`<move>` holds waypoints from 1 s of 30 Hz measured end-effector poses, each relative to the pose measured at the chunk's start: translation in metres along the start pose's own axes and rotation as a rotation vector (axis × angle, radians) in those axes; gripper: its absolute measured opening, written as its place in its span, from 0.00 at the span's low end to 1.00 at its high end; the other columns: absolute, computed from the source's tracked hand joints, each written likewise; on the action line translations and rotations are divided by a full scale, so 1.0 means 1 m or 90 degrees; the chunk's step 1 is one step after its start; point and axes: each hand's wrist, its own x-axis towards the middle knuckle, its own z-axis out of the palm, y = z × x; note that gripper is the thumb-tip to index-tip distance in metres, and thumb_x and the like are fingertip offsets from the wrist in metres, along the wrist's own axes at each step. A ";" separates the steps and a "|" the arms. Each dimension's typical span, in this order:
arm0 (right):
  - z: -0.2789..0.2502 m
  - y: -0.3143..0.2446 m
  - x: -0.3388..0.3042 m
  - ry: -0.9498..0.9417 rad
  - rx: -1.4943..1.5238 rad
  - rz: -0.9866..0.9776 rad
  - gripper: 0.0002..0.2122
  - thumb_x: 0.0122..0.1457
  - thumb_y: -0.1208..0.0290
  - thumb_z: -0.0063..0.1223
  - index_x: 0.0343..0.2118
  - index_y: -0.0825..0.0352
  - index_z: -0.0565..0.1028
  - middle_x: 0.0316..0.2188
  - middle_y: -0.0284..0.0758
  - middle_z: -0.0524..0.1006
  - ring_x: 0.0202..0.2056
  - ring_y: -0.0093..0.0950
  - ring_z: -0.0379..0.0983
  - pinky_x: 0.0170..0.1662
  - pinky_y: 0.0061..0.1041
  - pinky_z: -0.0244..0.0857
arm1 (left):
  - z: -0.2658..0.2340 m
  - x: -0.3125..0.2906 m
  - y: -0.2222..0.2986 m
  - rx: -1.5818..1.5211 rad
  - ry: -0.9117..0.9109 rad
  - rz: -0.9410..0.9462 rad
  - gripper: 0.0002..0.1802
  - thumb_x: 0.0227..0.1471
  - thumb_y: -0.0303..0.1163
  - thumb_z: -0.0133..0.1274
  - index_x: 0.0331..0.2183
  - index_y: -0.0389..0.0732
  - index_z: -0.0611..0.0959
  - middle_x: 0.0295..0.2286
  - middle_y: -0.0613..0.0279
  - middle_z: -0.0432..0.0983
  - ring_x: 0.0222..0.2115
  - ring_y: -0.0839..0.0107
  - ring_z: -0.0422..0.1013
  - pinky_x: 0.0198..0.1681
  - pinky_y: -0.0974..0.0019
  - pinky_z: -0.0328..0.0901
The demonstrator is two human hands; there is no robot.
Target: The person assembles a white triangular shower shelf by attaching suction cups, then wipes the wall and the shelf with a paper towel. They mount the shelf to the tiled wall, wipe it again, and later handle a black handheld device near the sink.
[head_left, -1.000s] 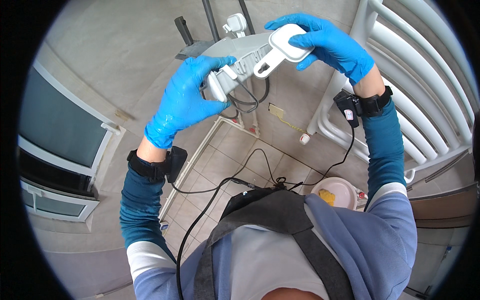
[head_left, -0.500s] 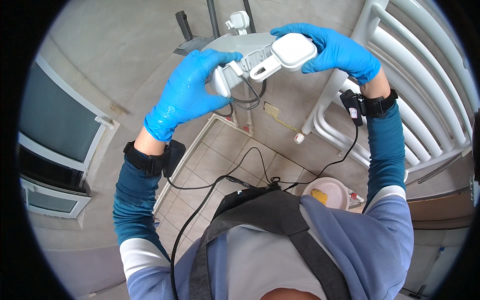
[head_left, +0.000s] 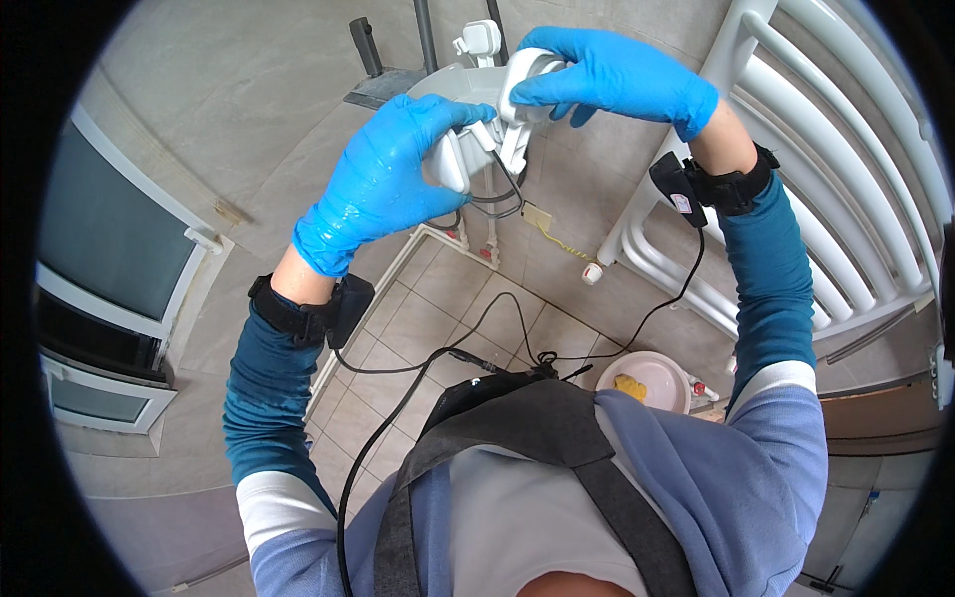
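Turning the white rounded-square plastic piece with a slotted tab edge-on and bringing it closer to the left hand than half a second ago. Pinching that piece between the thumb and curled fingers of the blue-gloved right hand, partly closed, with the tab pointing down below the fingertips. Gripping the white end of the light-grey plastic housing in the blue-gloved left hand, curving wide with thumb below and fingers above. Keeping the small white plug and its dark cable just beside the left fingertips. Overlapping piece and housing in view, leaving unclear whether touching.
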 end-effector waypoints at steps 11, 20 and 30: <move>0.012 0.001 0.026 0.057 0.077 -0.071 0.32 0.47 0.46 0.57 0.48 0.69 0.72 0.39 0.48 0.76 0.36 0.38 0.78 0.40 0.29 0.74 | 0.000 0.000 -0.006 -0.032 0.013 -0.027 0.35 0.29 0.29 0.66 0.46 0.45 0.75 0.39 0.59 0.71 0.40 0.59 0.68 0.43 0.61 0.66; 0.007 -0.018 0.034 0.023 0.091 -0.071 0.31 0.48 0.52 0.58 0.49 0.72 0.70 0.43 0.50 0.73 0.44 0.38 0.74 0.43 0.29 0.73 | 0.001 -0.004 -0.001 -0.004 -0.015 -0.033 0.35 0.31 0.27 0.65 0.47 0.47 0.74 0.40 0.60 0.69 0.39 0.64 0.69 0.43 0.64 0.68; 0.016 -0.018 0.032 0.076 0.035 -0.054 0.33 0.46 0.49 0.59 0.49 0.72 0.71 0.41 0.47 0.75 0.39 0.37 0.76 0.40 0.27 0.74 | -0.003 -0.002 -0.002 -0.061 -0.016 -0.089 0.35 0.31 0.28 0.65 0.47 0.45 0.73 0.39 0.61 0.67 0.40 0.66 0.67 0.43 0.64 0.67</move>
